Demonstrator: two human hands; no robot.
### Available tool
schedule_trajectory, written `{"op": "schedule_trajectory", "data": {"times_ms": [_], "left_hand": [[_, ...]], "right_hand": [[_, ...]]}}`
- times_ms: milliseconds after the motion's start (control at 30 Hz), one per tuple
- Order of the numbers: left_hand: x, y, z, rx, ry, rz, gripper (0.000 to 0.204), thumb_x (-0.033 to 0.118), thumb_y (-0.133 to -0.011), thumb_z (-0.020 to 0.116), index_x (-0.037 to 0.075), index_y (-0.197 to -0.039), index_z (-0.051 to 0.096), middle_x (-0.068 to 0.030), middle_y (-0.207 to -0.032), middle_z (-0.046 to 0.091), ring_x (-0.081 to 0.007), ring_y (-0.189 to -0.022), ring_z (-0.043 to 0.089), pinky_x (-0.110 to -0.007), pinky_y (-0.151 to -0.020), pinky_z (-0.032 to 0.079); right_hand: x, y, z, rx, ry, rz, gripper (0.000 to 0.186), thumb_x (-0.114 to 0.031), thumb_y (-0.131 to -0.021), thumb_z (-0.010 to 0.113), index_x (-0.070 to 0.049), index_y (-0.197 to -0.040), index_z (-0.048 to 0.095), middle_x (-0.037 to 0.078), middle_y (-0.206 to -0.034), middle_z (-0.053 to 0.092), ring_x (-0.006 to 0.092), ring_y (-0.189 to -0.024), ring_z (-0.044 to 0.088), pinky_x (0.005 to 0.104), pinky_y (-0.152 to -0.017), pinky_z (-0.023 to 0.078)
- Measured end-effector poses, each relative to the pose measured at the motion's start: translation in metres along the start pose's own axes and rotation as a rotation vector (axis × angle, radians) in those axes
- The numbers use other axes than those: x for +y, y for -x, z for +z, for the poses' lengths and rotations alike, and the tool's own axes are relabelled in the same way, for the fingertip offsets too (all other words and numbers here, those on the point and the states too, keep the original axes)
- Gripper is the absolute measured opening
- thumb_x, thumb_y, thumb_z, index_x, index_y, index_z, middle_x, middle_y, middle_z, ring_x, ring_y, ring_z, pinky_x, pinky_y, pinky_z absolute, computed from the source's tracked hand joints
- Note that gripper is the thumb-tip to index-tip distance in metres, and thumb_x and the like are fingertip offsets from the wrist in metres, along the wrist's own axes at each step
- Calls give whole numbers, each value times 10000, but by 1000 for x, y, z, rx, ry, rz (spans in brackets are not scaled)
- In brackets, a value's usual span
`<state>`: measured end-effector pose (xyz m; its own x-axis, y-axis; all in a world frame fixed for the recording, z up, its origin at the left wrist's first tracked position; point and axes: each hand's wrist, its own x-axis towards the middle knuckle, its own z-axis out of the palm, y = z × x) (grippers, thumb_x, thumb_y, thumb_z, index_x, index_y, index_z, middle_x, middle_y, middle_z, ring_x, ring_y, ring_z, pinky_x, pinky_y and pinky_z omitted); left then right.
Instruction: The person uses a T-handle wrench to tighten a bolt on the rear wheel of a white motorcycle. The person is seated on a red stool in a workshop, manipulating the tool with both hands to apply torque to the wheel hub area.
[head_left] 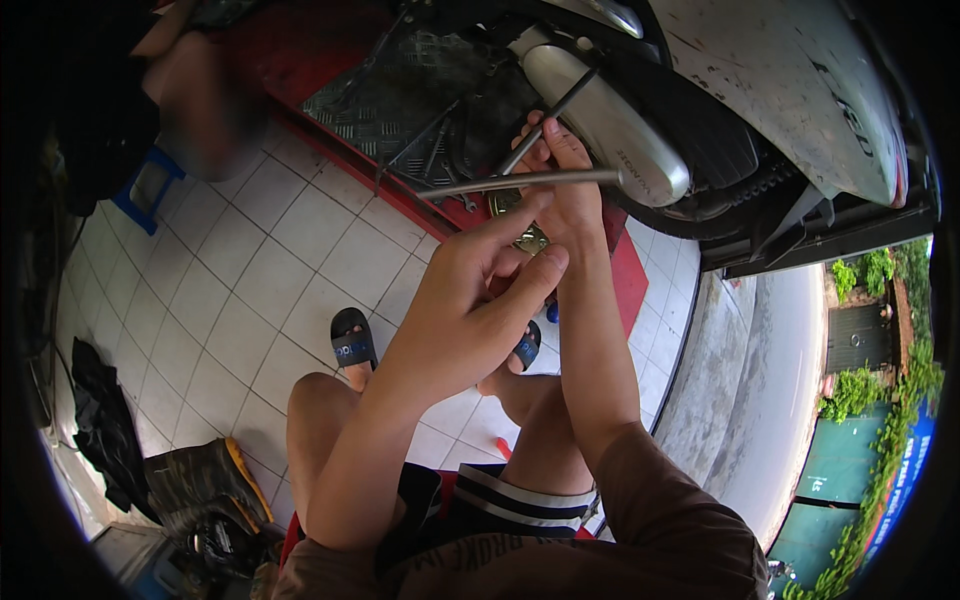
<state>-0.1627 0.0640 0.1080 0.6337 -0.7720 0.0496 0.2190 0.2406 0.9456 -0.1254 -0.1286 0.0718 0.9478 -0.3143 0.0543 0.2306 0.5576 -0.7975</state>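
Observation:
A grey metal T-handle wrench point(465, 187) is held with its long shaft slanting up and away to the motorbike's silver side cover point(590, 105). My right hand point(568, 165) has its fingers closed round the shaft, and the crossbar passes in front of the palm. Just nearer to me, my left hand point(475, 300) is loosely curled, thumb and index finger apart, nothing visible between them. Its index fingertip is close below the crossbar; I cannot tell if they touch. What the shaft's far tip meets is unclear.
The motorbike stands on a red-edged lift platform point(340, 150), with several spanners point(440, 150) on its metal plate. A blue stool point(148, 190) and a person sit at far left. Boots point(205, 480) and black cloth point(105, 420) lie on the tiles. A street runs along the right.

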Motion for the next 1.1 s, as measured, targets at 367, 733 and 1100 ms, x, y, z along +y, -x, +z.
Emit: {"op": "schedule_trajectory", "data": {"times_ms": [367,733,1100], "left_hand": [[9,-1,8,216,-7,153,638,196,-962,574,-34,-1481,282,-14,-527,447,-28,-511,417,-231,-484,324],[-1,-1,6,226,20,-12,602,224,-980,563,36,-1497,317,-2,-671,490,-45,-578,439,-196,-489,287],[-2,-3,4,231,-23,24,664,194,-979,560,15,-1519,218,8,-616,503,-39,-561,442,-205,-517,333]], "right_hand": [[-6,-1,-7,-72,-81,-7,176,-165,-991,548,11,-1000,546,-18,-677,437,71,-576,343,223,-543,296],[-7,-1,-5,-88,-14,-34,193,-184,-993,540,4,-1037,545,-30,-709,407,57,-603,325,210,-520,273],[-8,-3,-8,-54,-37,-6,155,-138,-996,524,17,-1002,539,-12,-686,434,73,-578,322,229,-551,295]]}}
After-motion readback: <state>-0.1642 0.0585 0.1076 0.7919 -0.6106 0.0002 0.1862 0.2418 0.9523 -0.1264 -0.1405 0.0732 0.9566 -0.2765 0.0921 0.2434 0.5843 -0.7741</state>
